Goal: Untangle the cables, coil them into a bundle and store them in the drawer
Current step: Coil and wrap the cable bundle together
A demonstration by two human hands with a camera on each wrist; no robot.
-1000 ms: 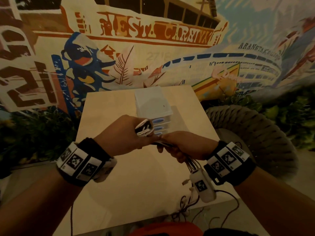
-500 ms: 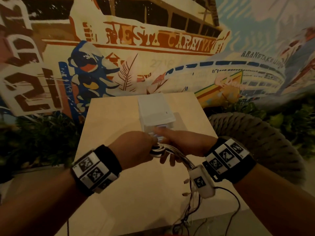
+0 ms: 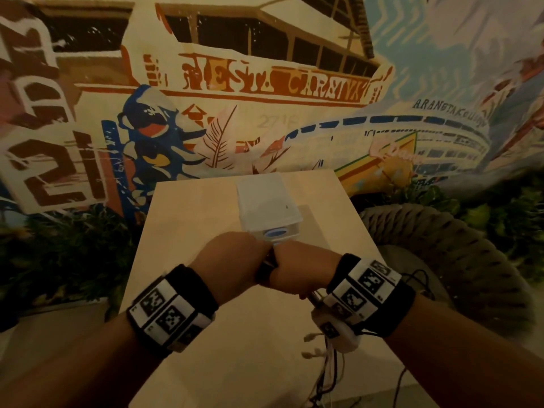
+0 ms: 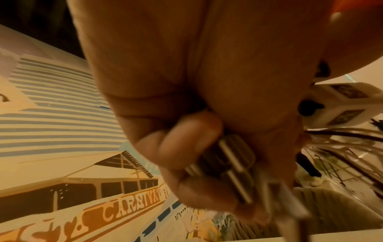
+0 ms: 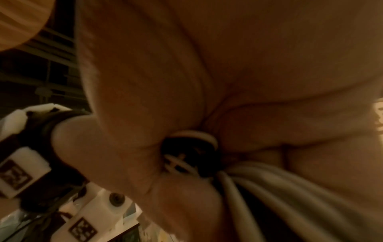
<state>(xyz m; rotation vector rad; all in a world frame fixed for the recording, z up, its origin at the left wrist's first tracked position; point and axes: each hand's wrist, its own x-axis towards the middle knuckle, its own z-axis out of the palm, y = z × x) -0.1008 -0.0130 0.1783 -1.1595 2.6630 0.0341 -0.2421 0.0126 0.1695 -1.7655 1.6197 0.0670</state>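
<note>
Pale wood table [image 3: 206, 219], white translucent drawer box [image 3: 266, 201] with a blue oval handle [image 3: 276, 233]. Black wristbands [image 3: 188, 293] carry black-and-white square markers. Cables [image 5: 248, 188] grey-white and black. Mural [image 3: 265, 86] orange, blue, cream.

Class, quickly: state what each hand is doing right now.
Left hand: closed around the cables.
Right hand: closed around the same cables.

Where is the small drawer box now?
In the head view the drawer box stands mid-table, just beyond the left hand and right hand.
</note>
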